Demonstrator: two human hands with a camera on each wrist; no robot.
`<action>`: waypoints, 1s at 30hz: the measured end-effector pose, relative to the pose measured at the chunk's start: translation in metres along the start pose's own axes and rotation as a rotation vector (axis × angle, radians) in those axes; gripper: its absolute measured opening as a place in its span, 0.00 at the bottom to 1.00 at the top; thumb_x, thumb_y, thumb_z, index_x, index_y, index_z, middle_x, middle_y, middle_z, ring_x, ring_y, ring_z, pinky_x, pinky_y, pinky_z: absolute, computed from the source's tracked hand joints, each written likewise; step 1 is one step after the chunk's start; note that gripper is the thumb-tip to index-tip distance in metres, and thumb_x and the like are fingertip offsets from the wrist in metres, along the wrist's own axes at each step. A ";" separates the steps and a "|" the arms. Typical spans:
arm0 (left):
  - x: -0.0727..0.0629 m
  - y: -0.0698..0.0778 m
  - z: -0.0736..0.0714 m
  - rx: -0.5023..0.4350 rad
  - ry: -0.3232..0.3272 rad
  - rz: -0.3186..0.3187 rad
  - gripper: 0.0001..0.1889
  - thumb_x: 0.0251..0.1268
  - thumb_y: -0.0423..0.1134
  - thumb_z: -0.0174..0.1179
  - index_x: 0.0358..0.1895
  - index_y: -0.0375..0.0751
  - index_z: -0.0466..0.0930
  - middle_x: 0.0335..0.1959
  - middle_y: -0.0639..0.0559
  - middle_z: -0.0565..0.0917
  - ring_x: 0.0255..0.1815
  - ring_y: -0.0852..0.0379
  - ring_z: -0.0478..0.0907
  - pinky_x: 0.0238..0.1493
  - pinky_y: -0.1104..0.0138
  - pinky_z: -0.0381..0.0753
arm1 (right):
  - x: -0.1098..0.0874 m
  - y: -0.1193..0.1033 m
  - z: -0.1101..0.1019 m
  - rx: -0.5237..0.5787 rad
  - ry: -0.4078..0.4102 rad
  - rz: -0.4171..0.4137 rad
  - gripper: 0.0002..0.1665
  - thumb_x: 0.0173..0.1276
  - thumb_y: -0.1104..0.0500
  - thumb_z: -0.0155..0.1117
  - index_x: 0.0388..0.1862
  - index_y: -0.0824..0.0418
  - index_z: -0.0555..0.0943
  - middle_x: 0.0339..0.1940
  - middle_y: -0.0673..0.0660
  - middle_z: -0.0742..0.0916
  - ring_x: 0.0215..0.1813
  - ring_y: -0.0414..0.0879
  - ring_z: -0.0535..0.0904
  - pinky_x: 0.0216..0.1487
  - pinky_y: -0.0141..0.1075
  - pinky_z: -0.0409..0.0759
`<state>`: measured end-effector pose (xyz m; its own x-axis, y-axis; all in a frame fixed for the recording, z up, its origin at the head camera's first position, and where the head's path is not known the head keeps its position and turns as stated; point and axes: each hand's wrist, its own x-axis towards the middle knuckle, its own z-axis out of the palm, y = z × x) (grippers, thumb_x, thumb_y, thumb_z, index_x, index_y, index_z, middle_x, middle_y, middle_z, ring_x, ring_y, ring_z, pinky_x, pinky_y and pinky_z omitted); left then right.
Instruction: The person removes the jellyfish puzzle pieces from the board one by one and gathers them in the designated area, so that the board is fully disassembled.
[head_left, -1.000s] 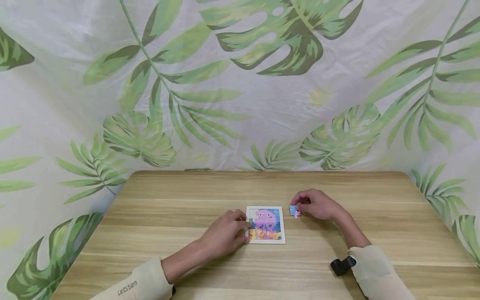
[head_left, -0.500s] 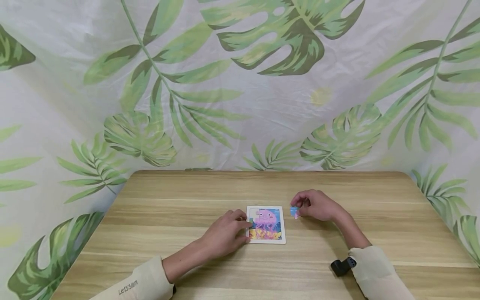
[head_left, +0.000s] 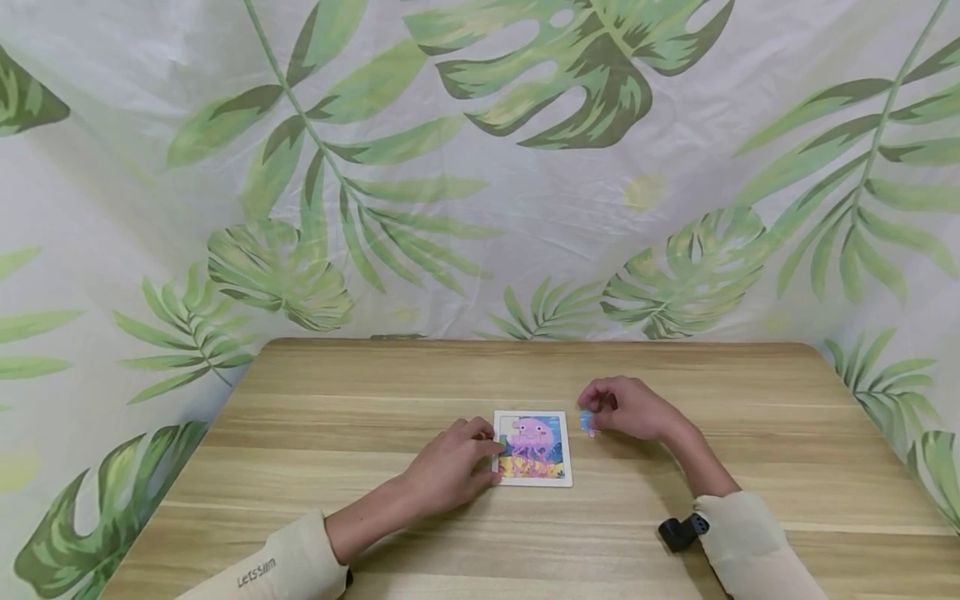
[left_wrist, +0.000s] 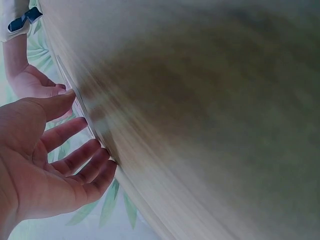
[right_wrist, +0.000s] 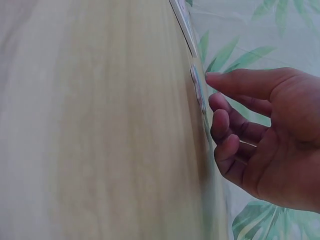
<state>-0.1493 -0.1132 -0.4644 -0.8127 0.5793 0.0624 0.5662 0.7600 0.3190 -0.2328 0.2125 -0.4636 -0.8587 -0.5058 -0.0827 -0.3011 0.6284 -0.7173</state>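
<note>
A square jigsaw puzzle (head_left: pixel 531 448) in a white frame shows a pink jellyfish over a blue and yellow sea floor. Its upper left corner shows a pale patch. My left hand (head_left: pixel 450 467) rests at the frame's left side, fingers loosely bent, fingertips on the edge. In the left wrist view the same hand (left_wrist: pixel 60 160) has its fingers spread along that edge. Just right of the frame, my right hand (head_left: pixel 633 410) holds a small blue and pink puzzle piece (head_left: pixel 586 420) between thumb and fingers, low at the tabletop. The thumb hides part of it.
The wooden table (head_left: pixel 360 383) has a rounded far edge close to a leaf-patterned cloth backdrop (head_left: pixel 525 208). A black wrist camera (head_left: pixel 681 532) sits at the right sleeve's cuff.
The puzzle piece has shifted slightly left and turned a little under my right fingers, with less of its pink part showing. My left hand and the framed puzzle stay in place.
</note>
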 end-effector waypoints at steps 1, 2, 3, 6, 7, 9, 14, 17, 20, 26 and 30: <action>0.000 0.000 0.000 0.000 0.000 0.000 0.20 0.70 0.43 0.74 0.61 0.40 0.89 0.60 0.44 0.84 0.56 0.50 0.80 0.58 0.56 0.85 | 0.001 -0.002 0.001 0.006 0.002 -0.003 0.12 0.68 0.66 0.74 0.50 0.63 0.87 0.41 0.54 0.88 0.41 0.44 0.78 0.44 0.33 0.78; 0.000 0.000 0.000 -0.001 -0.001 -0.001 0.20 0.70 0.43 0.74 0.61 0.40 0.89 0.61 0.45 0.84 0.56 0.50 0.80 0.58 0.56 0.85 | 0.001 -0.004 0.001 0.011 0.003 -0.010 0.12 0.68 0.66 0.74 0.50 0.63 0.87 0.41 0.55 0.88 0.41 0.44 0.79 0.44 0.32 0.79; 0.000 0.000 0.000 -0.001 -0.001 -0.001 0.20 0.70 0.43 0.74 0.61 0.40 0.89 0.61 0.44 0.84 0.56 0.50 0.80 0.58 0.56 0.85 | 0.002 -0.005 0.002 0.014 0.003 -0.017 0.13 0.68 0.66 0.74 0.50 0.64 0.87 0.41 0.55 0.89 0.41 0.44 0.79 0.44 0.32 0.79; 0.000 0.000 -0.001 -0.003 -0.003 -0.004 0.20 0.70 0.43 0.74 0.61 0.40 0.89 0.61 0.44 0.84 0.56 0.50 0.80 0.58 0.56 0.85 | 0.005 -0.011 0.004 0.028 0.003 -0.014 0.13 0.67 0.66 0.74 0.51 0.64 0.87 0.42 0.56 0.89 0.41 0.43 0.81 0.44 0.32 0.80; 0.000 0.000 -0.001 -0.004 -0.002 -0.003 0.20 0.70 0.43 0.74 0.61 0.40 0.89 0.60 0.44 0.84 0.56 0.50 0.80 0.58 0.56 0.85 | 0.006 -0.012 0.005 0.029 0.002 -0.011 0.13 0.68 0.66 0.74 0.51 0.64 0.87 0.42 0.57 0.89 0.41 0.43 0.81 0.44 0.33 0.81; 0.001 0.000 -0.001 -0.006 0.001 0.000 0.20 0.70 0.42 0.74 0.61 0.40 0.89 0.60 0.44 0.84 0.55 0.50 0.80 0.57 0.56 0.85 | 0.008 -0.014 0.007 0.039 -0.002 -0.007 0.14 0.68 0.66 0.74 0.52 0.64 0.87 0.43 0.57 0.89 0.41 0.44 0.81 0.43 0.33 0.82; 0.001 0.000 -0.001 -0.011 0.000 0.000 0.20 0.70 0.43 0.74 0.61 0.40 0.89 0.60 0.44 0.84 0.55 0.50 0.80 0.57 0.56 0.85 | 0.012 -0.021 0.012 0.077 -0.020 -0.018 0.15 0.69 0.67 0.73 0.53 0.65 0.86 0.43 0.59 0.88 0.39 0.45 0.80 0.37 0.34 0.83; 0.002 0.000 -0.002 -0.014 -0.004 -0.003 0.20 0.70 0.43 0.74 0.61 0.40 0.89 0.61 0.44 0.84 0.56 0.50 0.80 0.57 0.56 0.85 | 0.015 -0.025 0.015 0.068 -0.024 -0.025 0.15 0.68 0.67 0.73 0.53 0.65 0.86 0.44 0.59 0.88 0.40 0.44 0.80 0.38 0.33 0.83; 0.002 0.000 -0.001 -0.014 -0.002 -0.002 0.20 0.70 0.42 0.74 0.61 0.40 0.89 0.61 0.44 0.84 0.56 0.50 0.80 0.56 0.56 0.85 | 0.019 -0.028 0.019 0.056 -0.030 -0.035 0.16 0.67 0.67 0.74 0.54 0.65 0.87 0.46 0.60 0.89 0.42 0.44 0.80 0.42 0.33 0.82; 0.001 0.000 -0.001 -0.011 0.001 -0.005 0.21 0.69 0.43 0.74 0.61 0.40 0.89 0.61 0.44 0.84 0.56 0.50 0.80 0.57 0.56 0.85 | 0.024 -0.034 0.026 0.034 -0.038 -0.058 0.16 0.67 0.67 0.75 0.53 0.64 0.87 0.47 0.58 0.90 0.44 0.43 0.80 0.47 0.34 0.81; 0.000 0.000 0.000 -0.017 0.001 -0.007 0.21 0.68 0.43 0.75 0.61 0.40 0.89 0.61 0.43 0.84 0.56 0.49 0.80 0.57 0.55 0.86 | 0.027 -0.039 0.030 0.030 -0.047 -0.079 0.15 0.68 0.67 0.75 0.53 0.64 0.87 0.48 0.58 0.90 0.44 0.42 0.81 0.48 0.34 0.82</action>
<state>-0.1494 -0.1136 -0.4643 -0.8170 0.5735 0.0609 0.5579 0.7592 0.3353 -0.2317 0.1569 -0.4585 -0.8123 -0.5805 -0.0567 -0.3540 0.5679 -0.7430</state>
